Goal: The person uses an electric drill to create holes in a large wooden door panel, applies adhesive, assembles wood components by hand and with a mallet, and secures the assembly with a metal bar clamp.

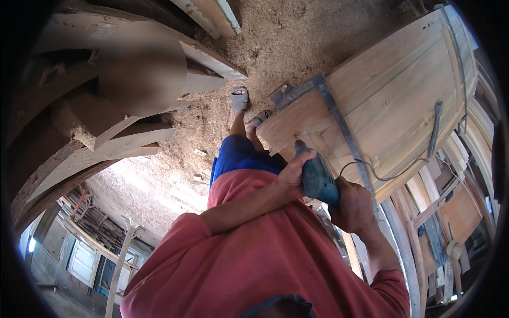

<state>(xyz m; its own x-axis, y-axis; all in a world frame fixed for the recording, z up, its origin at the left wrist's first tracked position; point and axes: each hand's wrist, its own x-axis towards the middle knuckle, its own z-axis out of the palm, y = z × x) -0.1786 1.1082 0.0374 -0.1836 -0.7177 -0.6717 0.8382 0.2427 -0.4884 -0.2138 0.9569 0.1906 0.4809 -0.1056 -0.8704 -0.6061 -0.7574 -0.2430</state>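
My two hands are closed on a teal power drill (319, 179). The left hand (292, 168) wraps round its front part, with the left forearm crossing my body. My right hand (353, 205) grips the rear handle, where a dark cord trails off to the right. The drill's nose points at the near end of a large wooden panel (387, 100). Whether a bit touches or enters the wood cannot be made out. A long metal bar clamp (342, 124) lies across the panel close to the drill.
On the panel's right edge rests another dark metal clamp (436, 130). Rough curved timbers (138, 140) pile up at the left. Shavings cover the floor (281, 47) around my sandalled feet. Planks and offcuts (450, 212) lean at the right.
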